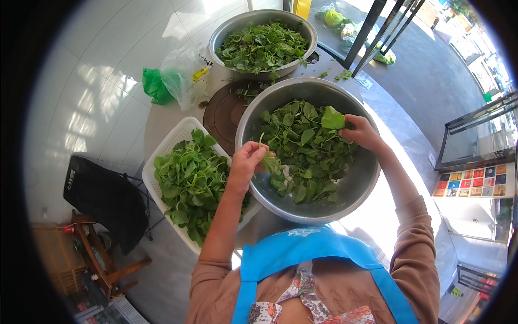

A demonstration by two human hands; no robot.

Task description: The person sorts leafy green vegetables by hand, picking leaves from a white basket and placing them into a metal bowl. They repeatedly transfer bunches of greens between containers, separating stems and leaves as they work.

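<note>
My left hand (247, 161) pinches a sprig of leafy greens (270, 162) over the left rim of a large metal basin (356, 184). Between the thumb and fingers of my right hand (358, 131) is a light green leaf (332, 118), above the basin's right side. Loose leafy greens (307, 158) lie in the basin below both hands. To the left, partly behind my left forearm, a white plastic basket (150, 180) holds a heap of greens (190, 174).
Beyond the basin stands a second metal basin (216, 34) full of greens. A round brown board (222, 109) and plastic bags (180, 79) lie on the round table (156, 125). A black folding chair (105, 198) stands at left, a glass door (370, 36) at upper right.
</note>
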